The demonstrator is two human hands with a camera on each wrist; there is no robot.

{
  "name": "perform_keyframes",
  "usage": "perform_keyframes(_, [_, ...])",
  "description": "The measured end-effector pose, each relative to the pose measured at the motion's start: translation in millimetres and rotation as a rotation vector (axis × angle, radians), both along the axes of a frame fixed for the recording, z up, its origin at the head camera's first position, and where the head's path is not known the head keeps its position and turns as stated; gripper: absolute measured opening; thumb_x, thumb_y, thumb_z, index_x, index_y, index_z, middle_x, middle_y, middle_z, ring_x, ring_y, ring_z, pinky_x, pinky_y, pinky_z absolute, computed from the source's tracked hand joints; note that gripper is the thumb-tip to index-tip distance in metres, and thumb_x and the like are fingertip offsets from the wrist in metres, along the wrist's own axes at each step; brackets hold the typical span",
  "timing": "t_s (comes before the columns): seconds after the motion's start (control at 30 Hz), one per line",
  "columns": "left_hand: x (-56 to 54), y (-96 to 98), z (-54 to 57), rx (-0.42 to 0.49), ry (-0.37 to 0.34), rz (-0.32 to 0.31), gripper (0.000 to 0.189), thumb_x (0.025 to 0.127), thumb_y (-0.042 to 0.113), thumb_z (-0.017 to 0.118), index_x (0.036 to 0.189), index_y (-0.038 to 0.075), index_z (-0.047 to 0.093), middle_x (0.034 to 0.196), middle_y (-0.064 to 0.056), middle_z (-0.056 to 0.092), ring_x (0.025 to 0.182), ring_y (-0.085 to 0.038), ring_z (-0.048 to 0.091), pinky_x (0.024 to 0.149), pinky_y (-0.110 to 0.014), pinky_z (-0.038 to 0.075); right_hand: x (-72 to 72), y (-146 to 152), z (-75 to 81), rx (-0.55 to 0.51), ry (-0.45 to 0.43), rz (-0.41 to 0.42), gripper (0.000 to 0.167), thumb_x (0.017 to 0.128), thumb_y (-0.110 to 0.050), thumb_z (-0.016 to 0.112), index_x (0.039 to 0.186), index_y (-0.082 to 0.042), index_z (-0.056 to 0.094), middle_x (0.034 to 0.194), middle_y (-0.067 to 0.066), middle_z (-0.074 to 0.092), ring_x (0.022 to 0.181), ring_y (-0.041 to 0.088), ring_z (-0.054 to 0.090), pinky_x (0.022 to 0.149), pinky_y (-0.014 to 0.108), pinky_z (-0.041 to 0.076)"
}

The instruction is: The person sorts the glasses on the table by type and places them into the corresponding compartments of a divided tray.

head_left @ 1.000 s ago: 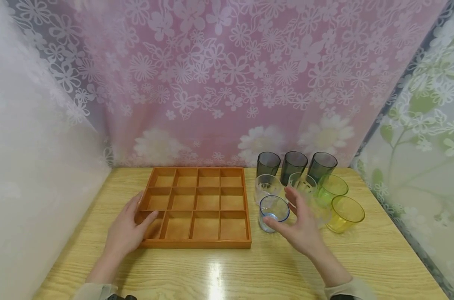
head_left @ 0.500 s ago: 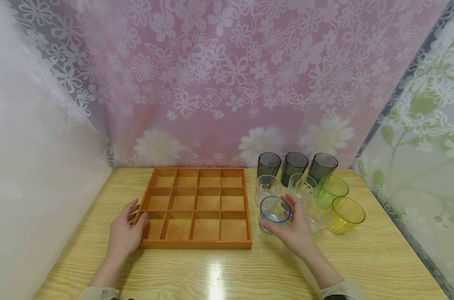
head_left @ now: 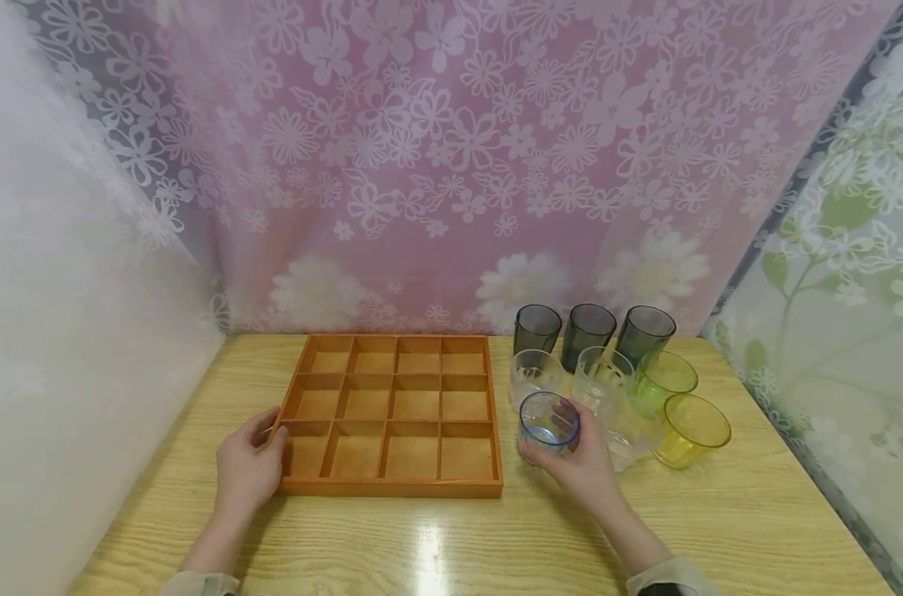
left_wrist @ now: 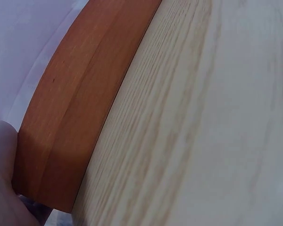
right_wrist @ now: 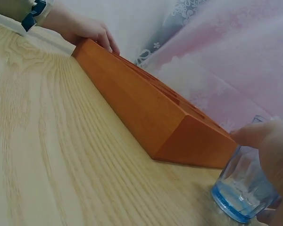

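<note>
My right hand [head_left: 576,459] curls around a clear glass with a blue rim [head_left: 546,424], fingers behind it and thumb across its front. In the right wrist view the glass's blue-tinted base [right_wrist: 228,202] shows below the hand, close over the table. At the left, my left hand [head_left: 252,465] grips the side wall of a wooden compartment tray [head_left: 391,488], thumb over the rim and fingers on the outside. The tray's compartments hold nothing. From the left wrist, the tray's front wall [left_wrist: 80,94] shows with part of the hand [left_wrist: 2,174] at its corner.
Behind and right of the held glass stand several others: dark grey glasses [head_left: 588,335] at the back, clear ones [head_left: 535,377] in the middle, a green glass [head_left: 665,381] and a yellow glass [head_left: 691,430] at the right. A flowered curtain [head_left: 421,165] hangs behind the table [head_left: 347,546].
My right hand has moved in and closed its fingers around the blue-rimmed glass. My left hand has drawn its fingers in around the tray's left wall. The tray stays in place.
</note>
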State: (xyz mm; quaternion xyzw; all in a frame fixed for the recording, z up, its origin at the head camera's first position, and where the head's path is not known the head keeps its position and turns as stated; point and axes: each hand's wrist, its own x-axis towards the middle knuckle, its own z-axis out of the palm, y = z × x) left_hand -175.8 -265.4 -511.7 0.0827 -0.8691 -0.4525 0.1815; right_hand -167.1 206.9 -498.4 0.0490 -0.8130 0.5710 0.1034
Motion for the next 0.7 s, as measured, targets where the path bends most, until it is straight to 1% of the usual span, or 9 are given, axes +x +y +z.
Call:
perform_keyframes(0.03, [-0.2,0.2,-0.6,0.009,-0.001,0.004,0.038,0.104,0.009,0.066,0.140,-0.002,0.066,0.137,-0.021,0.068,0.117,-0.040,0.069,0.080,-0.002,0.041,-0.3,0.2,-0.9,0.002,0.003,-0.001,0.096,0.079,-0.012,0.096,0.151,0.008,0.037,0.149,0.027,0.048,0.138,0.047,0.050,0.114,0.051,0.041])
perform_keyframes(0.07, [-0.2,0.3,-1.2,0.020,-0.001,0.006,0.037,0.104,0.008,0.065,0.140,-0.002,0.066,0.137,-0.021,0.068,0.117,-0.040,0.069,0.079,-0.001,0.040,-0.5,0.5,-1.6,0.005,0.005,-0.001,0.094,0.079,-0.012,0.096,0.151,0.008,0.038,0.148,0.027,0.049,0.137,0.047,0.051,0.113,0.051,0.041])
perform_keyframes(0.2, [0.3,0.0,-3.1,0.047,-0.002,0.022,0.037,0.104,0.007,0.065,0.139,-0.003,0.066,0.136,-0.022,0.068,0.117,-0.038,0.069,0.078,-0.001,0.041,-1.5,1.2,-3.1,0.023,0.010,-0.013,0.094,0.078,-0.014,0.097,0.150,0.006,0.041,0.147,0.024,0.051,0.135,0.044,0.054,0.111,0.048,0.045])
perform_keyframes(0.33, [1.5,0.1,-3.1,0.052,-0.003,0.034,0.036,0.104,0.007,0.065,0.139,-0.003,0.067,0.134,-0.022,0.069,0.117,-0.037,0.069,0.078,-0.001,0.041,-2.0,0.4,0.2,0.031,0.026,-0.013,0.094,0.078,-0.016,0.097,0.151,0.004,0.041,0.147,0.022,0.053,0.134,0.041,0.056,0.110,0.046,0.046])
perform_keyframes(0.53, [3.0,1.6,-0.9,0.054,-0.015,0.036,0.037,0.104,0.008,0.065,0.139,-0.002,0.067,0.133,-0.022,0.069,0.120,-0.037,0.067,0.080,-0.002,0.039,-0.9,-3.9,12.7,0.038,0.065,0.011,0.091,0.080,-0.021,0.097,0.151,0.000,0.044,0.145,0.019,0.058,0.133,0.037,0.058,0.109,0.050,0.047])
perform_keyframes(0.7, [0.7,3.4,-0.7,0.046,-0.007,0.048,0.036,0.103,0.007,0.066,0.138,-0.002,0.068,0.131,-0.020,0.071,0.120,-0.035,0.067,0.084,-0.003,0.038,0.0,-11.3,25.3,0.025,0.108,0.040,0.088,0.078,-0.019,0.098,0.148,0.000,0.047,0.141,0.018,0.061,0.130,0.038,0.061,0.107,0.047,0.049])
